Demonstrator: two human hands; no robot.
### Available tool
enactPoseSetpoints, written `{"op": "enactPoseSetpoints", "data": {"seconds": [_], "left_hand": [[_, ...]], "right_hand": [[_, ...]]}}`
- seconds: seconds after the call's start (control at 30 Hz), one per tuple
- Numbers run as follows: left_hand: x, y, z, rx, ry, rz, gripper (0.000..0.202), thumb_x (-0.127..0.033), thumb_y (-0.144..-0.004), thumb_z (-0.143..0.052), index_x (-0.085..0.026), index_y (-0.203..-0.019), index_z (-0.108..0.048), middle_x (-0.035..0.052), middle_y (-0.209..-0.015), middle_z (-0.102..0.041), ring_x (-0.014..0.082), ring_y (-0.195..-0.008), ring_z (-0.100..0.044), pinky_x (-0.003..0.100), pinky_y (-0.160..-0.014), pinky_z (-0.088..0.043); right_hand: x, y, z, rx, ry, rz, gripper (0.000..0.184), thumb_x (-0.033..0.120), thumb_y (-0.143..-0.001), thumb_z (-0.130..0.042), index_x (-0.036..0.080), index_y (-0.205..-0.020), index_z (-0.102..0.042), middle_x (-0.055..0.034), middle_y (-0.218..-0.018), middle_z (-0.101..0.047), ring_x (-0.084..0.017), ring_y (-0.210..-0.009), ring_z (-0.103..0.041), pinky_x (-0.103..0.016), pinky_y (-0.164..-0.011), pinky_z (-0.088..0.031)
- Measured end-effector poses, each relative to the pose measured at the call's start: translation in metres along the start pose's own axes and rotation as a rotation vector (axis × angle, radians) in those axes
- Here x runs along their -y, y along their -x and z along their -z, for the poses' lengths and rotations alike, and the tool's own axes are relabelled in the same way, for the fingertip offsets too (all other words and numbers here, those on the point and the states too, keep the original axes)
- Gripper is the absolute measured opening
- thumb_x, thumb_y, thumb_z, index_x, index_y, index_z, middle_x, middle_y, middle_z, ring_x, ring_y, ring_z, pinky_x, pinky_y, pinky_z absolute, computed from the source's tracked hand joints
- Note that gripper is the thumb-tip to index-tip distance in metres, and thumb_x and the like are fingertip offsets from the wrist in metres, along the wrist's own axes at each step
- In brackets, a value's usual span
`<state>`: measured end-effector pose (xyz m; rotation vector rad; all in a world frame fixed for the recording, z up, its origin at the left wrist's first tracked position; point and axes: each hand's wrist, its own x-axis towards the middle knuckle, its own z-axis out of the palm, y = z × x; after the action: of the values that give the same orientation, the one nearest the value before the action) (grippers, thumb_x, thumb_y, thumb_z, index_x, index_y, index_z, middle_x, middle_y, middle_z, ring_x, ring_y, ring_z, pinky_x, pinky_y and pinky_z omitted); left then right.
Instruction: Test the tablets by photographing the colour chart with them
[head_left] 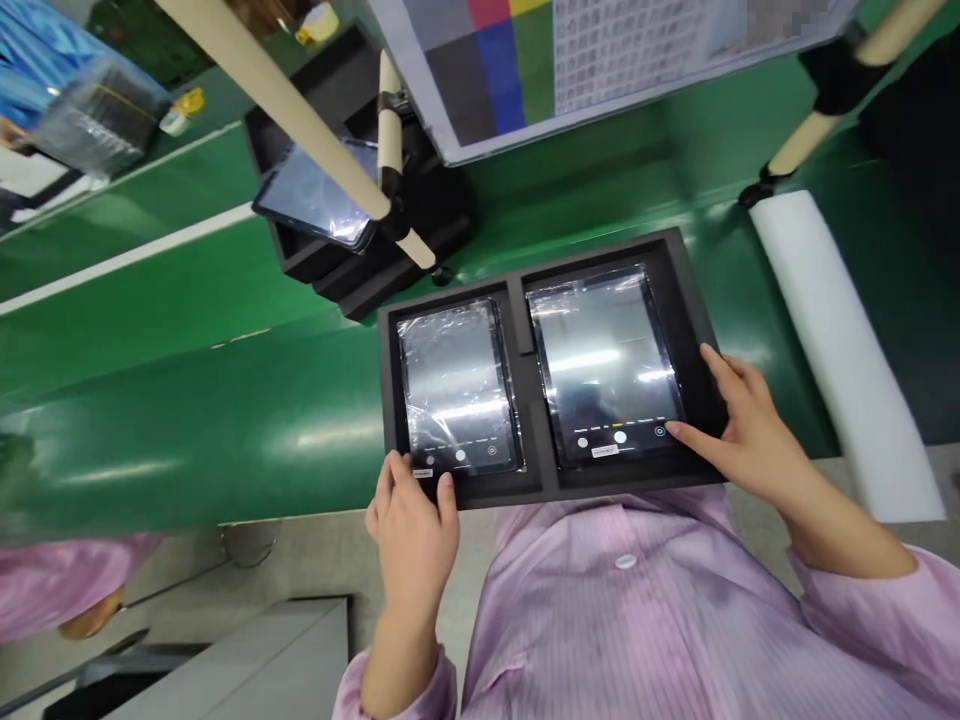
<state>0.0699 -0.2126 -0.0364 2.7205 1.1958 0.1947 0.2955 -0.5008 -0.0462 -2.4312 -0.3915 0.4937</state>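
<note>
In front of me is a black foam tray with two compartments. In the left one lies a tablet under wrinkled clear film, and the right one holds a second tablet. Both screens are lit, with round camera-style buttons along the lower edge. My left hand grips the tray's near left corner, its thumb at the front rim. My right hand holds the right side, fingers along the rim and thumb reaching inward to the right tablet's lower corner. The undersides of the grips are hidden.
Stacked black foam trays with another tablet stand behind on the left. Beige pipes carry a colour chart board above. A white foam roll lies right on the green bench. A co-worker's pink sleeve shows lower left.
</note>
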Motion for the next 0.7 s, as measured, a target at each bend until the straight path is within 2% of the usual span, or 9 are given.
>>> {"op": "enactPoseSetpoints", "data": {"seconds": [0.03, 0.1, 0.17, 0.23, 0.3, 0.43, 0.53, 0.63, 0.7], "left_hand": [[-0.001, -0.003, 0.000, -0.003, 0.034, 0.034, 0.063, -0.045, -0.094, -0.040, -0.002, -0.140, -0.048, 0.0267, -0.128, -0.065, 0.0395, -0.130, -0.050, 0.056, -0.104, -0.039], [-0.001, -0.009, 0.001, -0.026, 0.091, 0.099, 0.055, -0.047, -0.090, -0.042, -0.007, -0.125, -0.057, 0.0239, -0.120, -0.067, 0.0387, -0.124, -0.053, 0.055, -0.104, -0.041], [0.000, -0.012, 0.003, -0.037, 0.138, 0.150, 0.046, -0.048, -0.088, -0.045, -0.013, -0.112, -0.061, 0.0206, -0.113, -0.069, 0.0372, -0.118, -0.057, 0.054, -0.102, -0.044], [0.001, -0.014, 0.004, -0.012, 0.180, 0.169, 0.040, -0.049, -0.086, -0.046, -0.017, -0.106, -0.060, 0.0175, -0.107, -0.070, 0.0356, -0.115, -0.059, 0.054, -0.101, -0.045], [-0.001, -0.016, 0.003, 0.010, 0.194, 0.149, 0.040, -0.048, -0.087, -0.046, -0.018, -0.110, -0.060, 0.0172, -0.110, -0.071, 0.0354, -0.121, -0.057, 0.055, -0.105, -0.044], [-0.011, -0.026, -0.004, 0.028, 0.211, 0.094, 0.055, -0.046, -0.087, -0.046, -0.011, -0.127, -0.057, 0.0245, -0.135, -0.061, 0.0364, -0.138, -0.046, 0.056, -0.114, -0.036], [-0.014, -0.035, -0.011, 0.053, 0.292, 0.178, 0.065, -0.045, -0.085, -0.049, -0.006, -0.137, -0.051, 0.0260, -0.139, -0.059, 0.0367, -0.137, -0.049, 0.055, -0.117, -0.034], [-0.013, -0.042, -0.016, 0.071, 0.371, 0.280, 0.068, -0.041, -0.084, -0.054, -0.009, -0.143, -0.045, 0.0240, -0.138, -0.061, 0.0376, -0.138, -0.048, 0.058, -0.119, -0.028], [-0.011, -0.045, -0.020, 0.061, 0.416, 0.288, 0.068, -0.040, -0.083, -0.058, -0.011, -0.143, -0.046, 0.0236, -0.138, -0.061, 0.0380, -0.140, -0.047, 0.059, -0.120, -0.025]], "right_hand": [[0.000, -0.001, -0.003, 0.001, -0.008, -0.007, 0.100, 0.064, -0.074, -0.065, 0.022, -0.158, -0.030, -0.0198, -0.148, -0.034, -0.038, -0.125, -0.050, -0.039, -0.062, -0.060], [-0.001, -0.001, -0.007, -0.024, 0.010, 0.025, 0.101, 0.063, -0.073, -0.066, 0.023, -0.158, -0.030, -0.0192, -0.148, -0.034, -0.040, -0.132, -0.045, -0.050, -0.082, -0.060], [-0.002, 0.000, -0.009, -0.051, 0.027, 0.067, 0.100, 0.062, -0.074, -0.067, 0.022, -0.158, -0.030, -0.0192, -0.147, -0.036, -0.041, -0.136, -0.041, -0.060, -0.102, -0.050], [-0.003, -0.001, -0.009, -0.068, 0.008, 0.081, 0.103, 0.065, -0.075, -0.066, 0.019, -0.159, -0.028, -0.0202, -0.147, -0.039, -0.040, -0.138, -0.040, -0.062, -0.110, -0.042], [-0.004, -0.004, -0.009, -0.088, -0.038, 0.069, 0.106, 0.070, -0.076, -0.062, 0.015, -0.158, -0.026, -0.0218, -0.148, -0.040, -0.040, -0.139, -0.040, -0.061, -0.111, -0.042], [-0.009, -0.014, -0.008, -0.135, -0.086, 0.028, 0.099, 0.071, -0.079, -0.053, 0.011, -0.155, -0.031, -0.0232, -0.145, -0.046, -0.040, -0.134, -0.046, -0.057, -0.105, -0.048], [-0.013, -0.021, -0.010, -0.160, -0.068, 0.019, 0.090, 0.066, -0.081, -0.050, 0.010, -0.152, -0.039, -0.0227, -0.135, -0.054, -0.038, -0.122, -0.055, -0.052, -0.094, -0.054], [-0.016, -0.025, -0.013, -0.210, -0.033, 0.054, 0.079, 0.058, -0.083, -0.047, 0.011, -0.146, -0.049, -0.0206, -0.125, -0.059, -0.035, -0.111, -0.060, -0.051, -0.088, -0.055], [-0.019, -0.026, -0.015, -0.223, -0.029, 0.073, 0.073, 0.055, -0.084, -0.046, 0.011, -0.142, -0.053, -0.0196, -0.122, -0.061, -0.033, -0.100, -0.063, -0.049, -0.082, -0.056]]}}
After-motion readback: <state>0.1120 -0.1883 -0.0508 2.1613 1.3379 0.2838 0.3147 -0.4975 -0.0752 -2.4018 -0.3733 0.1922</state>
